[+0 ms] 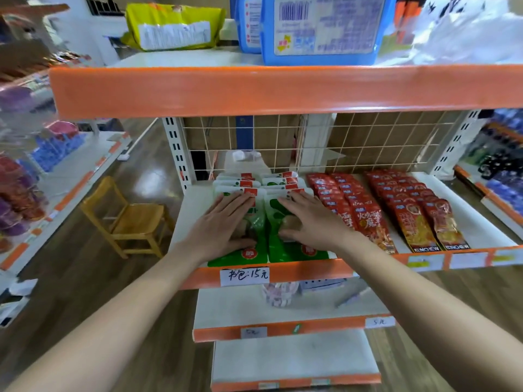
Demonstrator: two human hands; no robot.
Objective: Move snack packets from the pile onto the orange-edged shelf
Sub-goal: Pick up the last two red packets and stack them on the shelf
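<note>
Two rows of green-and-white snack packets lie overlapping on the orange-edged shelf (283, 271), a left row (240, 185) and a right row (280, 182). My left hand (223, 222) rests flat, fingers straight, on the front packet of the left row. My right hand (308, 219) lies flat on the front packet of the right row. Neither hand curls round a packet. To the right on the same shelf lie rows of red snack packets (356, 205) and further red packets (418, 210).
An upper orange-edged shelf (283, 89) overhangs with a blue package (325, 26) and a yellow bag (172, 26). A wire grid (368, 140) backs the shelf. Lower shelves (283, 326) sit below. A wooden chair (127, 216) stands on the floor at left.
</note>
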